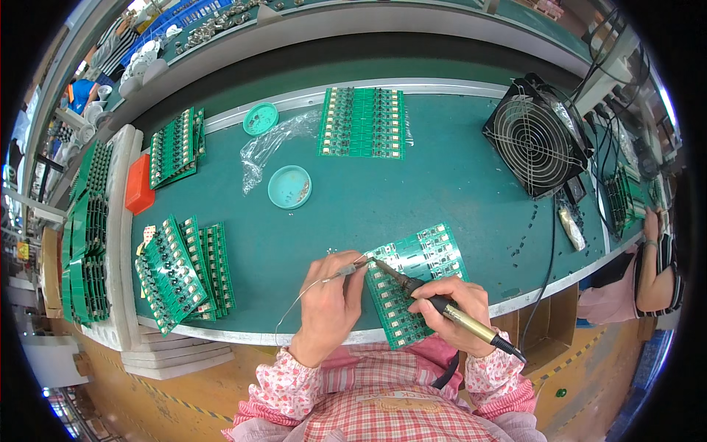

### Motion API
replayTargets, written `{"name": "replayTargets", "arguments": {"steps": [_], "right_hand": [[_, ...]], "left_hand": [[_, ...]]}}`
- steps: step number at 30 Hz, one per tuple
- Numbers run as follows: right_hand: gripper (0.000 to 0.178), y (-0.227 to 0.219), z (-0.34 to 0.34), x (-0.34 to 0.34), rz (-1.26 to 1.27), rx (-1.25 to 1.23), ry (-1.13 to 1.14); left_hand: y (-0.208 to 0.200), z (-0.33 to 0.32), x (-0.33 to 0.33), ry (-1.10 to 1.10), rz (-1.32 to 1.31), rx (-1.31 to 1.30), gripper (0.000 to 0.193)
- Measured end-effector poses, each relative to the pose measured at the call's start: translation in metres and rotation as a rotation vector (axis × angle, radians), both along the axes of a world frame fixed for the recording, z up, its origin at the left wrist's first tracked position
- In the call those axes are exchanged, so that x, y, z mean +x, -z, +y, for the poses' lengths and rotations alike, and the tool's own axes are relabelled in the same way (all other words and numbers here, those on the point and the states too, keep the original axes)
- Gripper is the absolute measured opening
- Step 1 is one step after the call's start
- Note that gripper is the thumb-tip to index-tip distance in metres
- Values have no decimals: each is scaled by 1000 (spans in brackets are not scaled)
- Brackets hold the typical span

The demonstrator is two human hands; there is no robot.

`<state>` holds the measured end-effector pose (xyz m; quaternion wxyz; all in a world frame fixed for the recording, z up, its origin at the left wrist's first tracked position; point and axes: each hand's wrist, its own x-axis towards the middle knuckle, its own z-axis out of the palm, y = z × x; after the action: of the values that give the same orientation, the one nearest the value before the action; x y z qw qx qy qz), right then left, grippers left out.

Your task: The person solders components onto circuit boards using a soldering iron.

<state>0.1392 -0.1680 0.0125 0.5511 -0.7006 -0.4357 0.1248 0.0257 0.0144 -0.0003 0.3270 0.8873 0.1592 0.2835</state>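
Observation:
A green circuit board panel (414, 254) with rows of small components lies tilted at the bench's front edge, partly beneath my right hand. My right hand (458, 313) is closed around a soldering iron (464, 318) with a black and gold handle. The iron's tip meets the panel's upper left corner. My left hand (331, 298) pinches a thin solder wire (289, 315) by a short greyish piece, its end close to the iron's tip. The wire's tail hangs in a loop left of that hand. Whether wire and tip touch is too small to tell.
Two turquoise dishes (289, 187), crumpled clear plastic (276, 144) and another panel (361, 123) lie farther back. Stacked panels (173, 276) and a red box (138, 184) are left. A black fan (532, 136) stands right, near the iron's cord (552, 258). Another person's arm (652, 254) is far right.

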Motion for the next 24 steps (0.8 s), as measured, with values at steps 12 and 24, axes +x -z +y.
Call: {"name": "replayTargets", "arguments": {"steps": [12,24], "right_hand": [[18,-3,-22,-5,59,42,166],[56,6,7,-8,-449,-219,227]], "left_hand": [[1,-4,0,-5,-15,1,15],[-11,10,-28,-157,-48,-25,14]]}}
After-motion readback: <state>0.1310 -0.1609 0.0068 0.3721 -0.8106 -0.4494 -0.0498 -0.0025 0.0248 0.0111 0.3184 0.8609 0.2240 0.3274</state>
